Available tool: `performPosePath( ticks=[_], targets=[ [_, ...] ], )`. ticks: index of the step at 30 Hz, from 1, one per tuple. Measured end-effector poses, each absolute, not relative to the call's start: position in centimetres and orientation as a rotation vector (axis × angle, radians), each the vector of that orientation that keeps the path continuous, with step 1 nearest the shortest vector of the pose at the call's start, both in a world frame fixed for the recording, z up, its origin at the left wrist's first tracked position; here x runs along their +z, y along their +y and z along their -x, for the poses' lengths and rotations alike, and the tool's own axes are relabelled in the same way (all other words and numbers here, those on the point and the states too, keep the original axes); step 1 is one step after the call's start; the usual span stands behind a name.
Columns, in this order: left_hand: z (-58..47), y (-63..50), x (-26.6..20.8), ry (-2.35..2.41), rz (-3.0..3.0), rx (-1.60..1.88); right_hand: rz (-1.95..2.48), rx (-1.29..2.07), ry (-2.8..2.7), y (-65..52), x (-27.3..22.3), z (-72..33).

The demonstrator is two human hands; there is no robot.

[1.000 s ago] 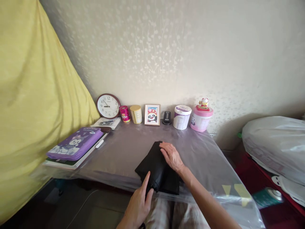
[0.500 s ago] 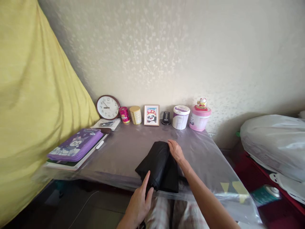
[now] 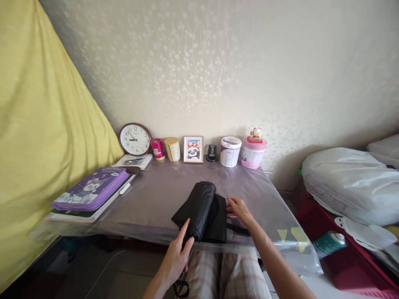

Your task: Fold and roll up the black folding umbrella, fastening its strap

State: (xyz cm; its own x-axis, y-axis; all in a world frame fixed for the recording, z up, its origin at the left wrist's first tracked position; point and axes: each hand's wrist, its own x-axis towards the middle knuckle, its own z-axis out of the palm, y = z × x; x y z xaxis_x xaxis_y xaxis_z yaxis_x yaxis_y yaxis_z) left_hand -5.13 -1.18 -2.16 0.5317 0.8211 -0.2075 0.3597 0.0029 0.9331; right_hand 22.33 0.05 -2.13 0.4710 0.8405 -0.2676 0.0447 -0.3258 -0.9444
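Note:
A black folding umbrella [image 3: 201, 211] lies across the table's front edge, its handle end towards me. Its middle is gathered into a roll, while loose black cloth panels spread flat on both sides. My left hand [image 3: 176, 257] is closed round the handle end, with index finger and thumb stretched along the cloth; the handle itself is mostly hidden. A black wrist loop [image 3: 182, 288] hangs below that hand. At the right panel's edge, my right hand [image 3: 238, 209] has its fingers bent and pinching the cloth. A black strap [image 3: 238, 229] runs out from under this panel.
A purple case [image 3: 92, 189] lies on books at the left. Along the wall stand a clock [image 3: 135, 140], tins, a framed panda picture [image 3: 193, 149], a black stand [image 3: 212, 153] and two tubs. A red container [image 3: 346, 265] stands right of the plastic-covered table [image 3: 149, 199].
My right hand has moved from the roll's far end down to the right panel's edge. That panel now lies flatter and the strap shows. My left hand stays at the handle end.

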Motion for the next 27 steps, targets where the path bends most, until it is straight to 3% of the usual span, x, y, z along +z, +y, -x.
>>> performPosePath(
  ticks=[4, 8, 10, 22, 27],
  targets=[
    [5.4, -1.0, -2.3, 0.993, -1.450, 0.523, 1.839, 0.871, -0.904, 0.2, -1.9, -21.7],
    [5.6, -0.8, -2.4, 0.973, -1.343, 0.515, 2.124, 0.110, -1.301, 0.4, -1.7, -21.1],
    [5.7, -0.7, -2.4, 0.969, -1.299, 0.501, 2.081, -0.079, -1.544, 0.6, -1.7, -20.6],
    [6.1, 0.5, -0.5, 0.967, -1.169, 0.488, 1.789, 0.020, -2.131, -3.6, -2.3, -14.7],
    [6.0, 0.3, -0.6, 1.013, -1.237, 0.451, 1.513, 0.245, -2.128, -5.4, -1.6, -14.0]
  ],
)
